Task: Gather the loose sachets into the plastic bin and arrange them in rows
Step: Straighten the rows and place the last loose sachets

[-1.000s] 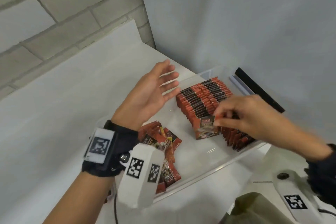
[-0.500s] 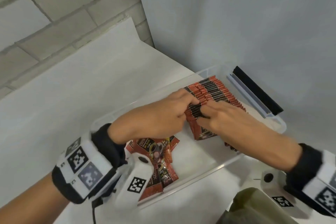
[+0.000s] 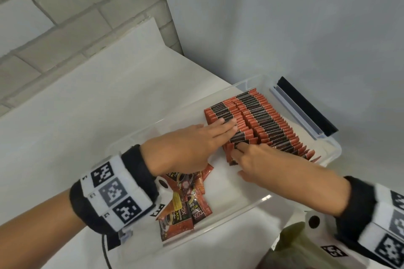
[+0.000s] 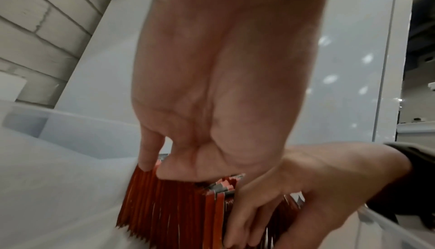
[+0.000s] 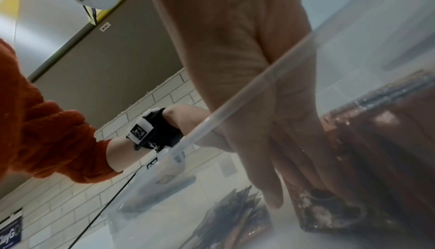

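Fingers of flat left hand point(image 3: 185, 148) and right hand point(image 3: 260, 166) against upright sachets point(image 3: 262, 120) in bin point(image 3: 334, 153).

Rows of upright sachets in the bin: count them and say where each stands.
2. The longer row stands along the bin's far wall; the shorter row stands beside it, partly hidden under the left hand and right hand.

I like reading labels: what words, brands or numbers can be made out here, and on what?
"2X": loose red sachets lying flat in the clear plastic bin.
"BLACK": same loose sachets, partly readable.
"ClayGO", roughly: blue wall sign, cut off.
Small white wall tag: too small.
Upright rows of red sachets: unreadable.
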